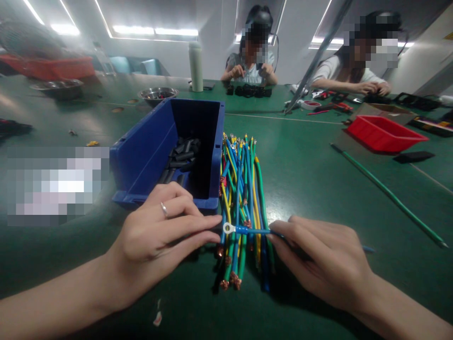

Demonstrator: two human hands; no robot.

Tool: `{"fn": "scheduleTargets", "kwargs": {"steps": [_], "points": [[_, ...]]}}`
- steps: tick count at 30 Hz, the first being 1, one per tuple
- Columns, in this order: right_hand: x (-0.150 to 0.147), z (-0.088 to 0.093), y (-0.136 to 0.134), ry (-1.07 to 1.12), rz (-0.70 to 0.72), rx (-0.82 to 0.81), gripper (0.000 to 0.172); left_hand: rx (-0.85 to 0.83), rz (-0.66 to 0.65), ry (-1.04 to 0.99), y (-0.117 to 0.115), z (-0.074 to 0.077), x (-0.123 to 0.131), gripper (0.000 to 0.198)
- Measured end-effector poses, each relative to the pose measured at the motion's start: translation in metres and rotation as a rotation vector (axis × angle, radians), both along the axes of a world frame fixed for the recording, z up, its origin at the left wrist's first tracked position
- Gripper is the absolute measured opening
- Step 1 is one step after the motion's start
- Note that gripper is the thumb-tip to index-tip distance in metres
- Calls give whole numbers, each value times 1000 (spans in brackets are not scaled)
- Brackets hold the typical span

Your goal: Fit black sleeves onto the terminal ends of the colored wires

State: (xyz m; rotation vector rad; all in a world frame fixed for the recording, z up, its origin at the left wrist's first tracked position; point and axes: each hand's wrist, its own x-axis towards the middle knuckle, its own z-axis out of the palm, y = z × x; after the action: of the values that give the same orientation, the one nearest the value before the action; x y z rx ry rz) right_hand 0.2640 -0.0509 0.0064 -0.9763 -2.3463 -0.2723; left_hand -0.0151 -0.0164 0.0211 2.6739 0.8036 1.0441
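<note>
My right hand pinches a blue wire held crosswise, its tail showing beyond the hand. A silver ring terminal on the wire's end points left. My left hand, with a ring on one finger, is closed on a short black tube, mostly hidden by the fingers, right beside the terminal. Under the held wire lies a bundle of blue, green and yellow wires, with frayed copper at the near ends and terminals at the far ends. Left of it, a blue bin contains several black tubes.
A green wire lies at right, near a red tray. Behind the bin stand a metal bowl and a pale bottle. Across the green table, two co-workers handle dark parts. A scrap lies in front.
</note>
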Motion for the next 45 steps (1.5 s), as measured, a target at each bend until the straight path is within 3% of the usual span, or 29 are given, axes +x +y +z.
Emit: {"fn": "scheduleTargets", "kwargs": {"steps": [45], "points": [[-4, -1, -6, 2, 59, 41, 10, 53, 32, 47, -4, 0, 2, 15]]}}
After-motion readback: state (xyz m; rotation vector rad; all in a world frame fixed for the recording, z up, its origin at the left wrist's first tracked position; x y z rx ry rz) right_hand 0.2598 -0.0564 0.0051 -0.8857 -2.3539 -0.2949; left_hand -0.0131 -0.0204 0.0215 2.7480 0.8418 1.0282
